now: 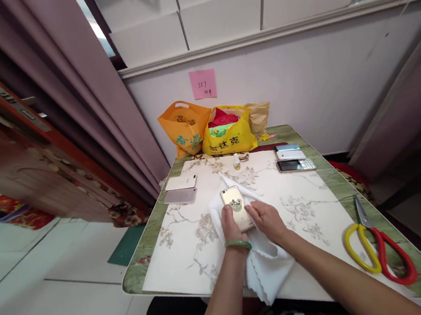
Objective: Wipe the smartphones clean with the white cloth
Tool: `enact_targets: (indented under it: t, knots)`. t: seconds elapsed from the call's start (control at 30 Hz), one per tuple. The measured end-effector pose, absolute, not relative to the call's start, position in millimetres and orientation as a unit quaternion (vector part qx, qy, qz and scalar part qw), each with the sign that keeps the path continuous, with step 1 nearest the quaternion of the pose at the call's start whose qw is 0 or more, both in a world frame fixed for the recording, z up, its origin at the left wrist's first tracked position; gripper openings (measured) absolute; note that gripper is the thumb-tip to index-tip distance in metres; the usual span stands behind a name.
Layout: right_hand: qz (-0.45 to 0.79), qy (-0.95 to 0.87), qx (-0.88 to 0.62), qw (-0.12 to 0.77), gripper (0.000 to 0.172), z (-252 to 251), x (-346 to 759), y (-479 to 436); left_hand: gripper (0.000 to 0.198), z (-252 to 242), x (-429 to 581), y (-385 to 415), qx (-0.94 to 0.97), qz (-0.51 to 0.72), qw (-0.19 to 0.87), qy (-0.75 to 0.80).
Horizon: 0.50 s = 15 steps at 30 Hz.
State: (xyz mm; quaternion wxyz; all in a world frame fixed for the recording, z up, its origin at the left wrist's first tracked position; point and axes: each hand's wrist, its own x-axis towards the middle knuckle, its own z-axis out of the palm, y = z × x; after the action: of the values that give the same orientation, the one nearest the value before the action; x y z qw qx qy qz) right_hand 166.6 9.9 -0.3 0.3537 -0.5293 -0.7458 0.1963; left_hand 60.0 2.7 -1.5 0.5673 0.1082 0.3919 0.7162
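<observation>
A gold smartphone (241, 217), back side up with a round ring holder on it, rests in my left hand (231, 225). The left thumb lies along the phone's near left side, and a green bangle circles that wrist. A white cloth (260, 272) with a zigzag edge is bunched beneath the phone and hangs over the table's front edge. At the phone's right edge, my right hand (267, 220) is closed on the cloth, its fingers curled and partly hidden.
Two phones (180, 182) lie at left; several more (290, 155) lie at right, one a keypad phone (296, 165). Scissors (379, 250) sit at the right edge. A small bottle (237, 161), an orange bag (184, 125) and a yellow bag (230, 140) stand at the back.
</observation>
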Motion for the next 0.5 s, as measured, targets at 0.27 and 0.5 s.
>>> enact_targets:
  t: [0.27, 0.5]
  knots:
    - [0.112, -0.769, -0.496, 0.388, 0.04, 0.6, 184.8, 1.6, 0.015, -0.6, 56.5, 4.0, 0.043, 0.725, 0.567, 0.388]
    - [0.168, -0.588, -0.607, 0.508, 0.044, 19.2, 207.9, 12.5, 0.03, -0.2, 50.4, -0.2, 0.09, 0.693, 0.631, 0.336]
